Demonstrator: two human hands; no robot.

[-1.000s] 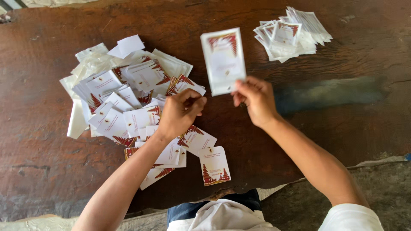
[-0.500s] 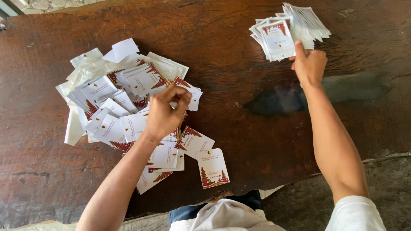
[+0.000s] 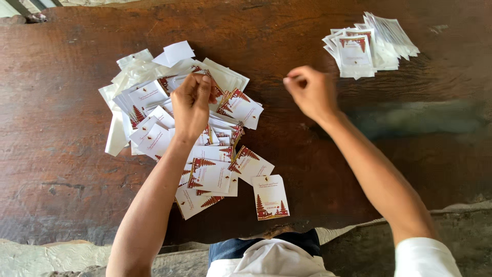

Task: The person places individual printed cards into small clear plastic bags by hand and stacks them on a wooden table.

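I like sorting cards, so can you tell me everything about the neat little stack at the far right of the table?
The neat stack is made of small white packets, glossy like plastic or coated paper, with a dark red pattern along the top edge. They lie flat on the dark brown wooden table, overlapping and fanned out slightly toward the right. The top packet faces up. Nothing touches the stack; the right hand is nearest, just below and to its left, with nothing seen in its curled fingers.

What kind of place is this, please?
Probably a small packing or craft workspace: a rough dark wooden table, a loose heap of white printed pouches and a neat stack of them.
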